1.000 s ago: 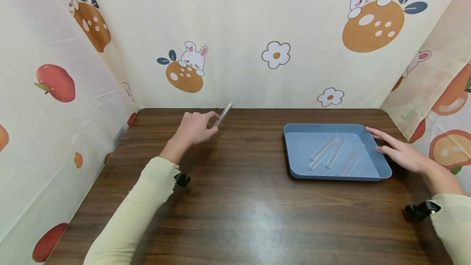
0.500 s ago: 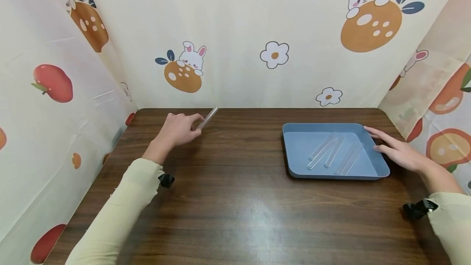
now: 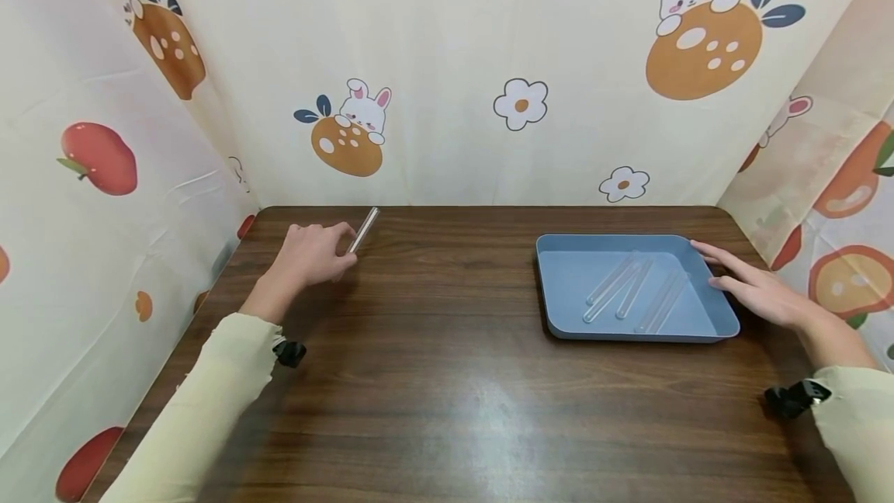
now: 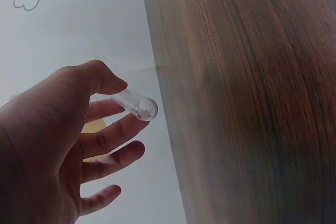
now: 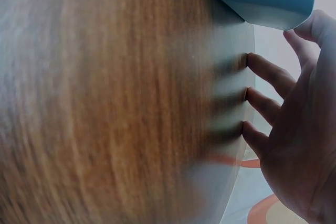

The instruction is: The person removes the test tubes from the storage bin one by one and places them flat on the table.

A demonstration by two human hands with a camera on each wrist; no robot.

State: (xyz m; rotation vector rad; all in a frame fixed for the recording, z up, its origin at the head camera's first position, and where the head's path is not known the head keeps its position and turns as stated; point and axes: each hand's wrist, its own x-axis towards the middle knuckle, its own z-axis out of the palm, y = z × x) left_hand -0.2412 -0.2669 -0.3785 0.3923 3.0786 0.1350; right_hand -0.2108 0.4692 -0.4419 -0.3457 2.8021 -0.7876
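Observation:
In the head view my left hand is over the far left of the table, pinching a clear glass test tube that slants up and to the right. The left wrist view shows the rounded end of the test tube sticking out past the thumb, with the other fingers spread loosely below. My right hand is at the right side of a blue tray, its thumb and index finger touching the rim. In the right wrist view the other fingertips meet the table. Several test tubes lie slanted inside the tray.
The dark wood table reaches back to a pale curtain printed with rabbits, fruit and flowers. More curtain hangs at both sides. A black wrist camera sits under the left sleeve, another camera by the right.
My left hand has moved left along the back of the table with the test tube, which now points more steeply upward. The right hand and tray have stayed in place.

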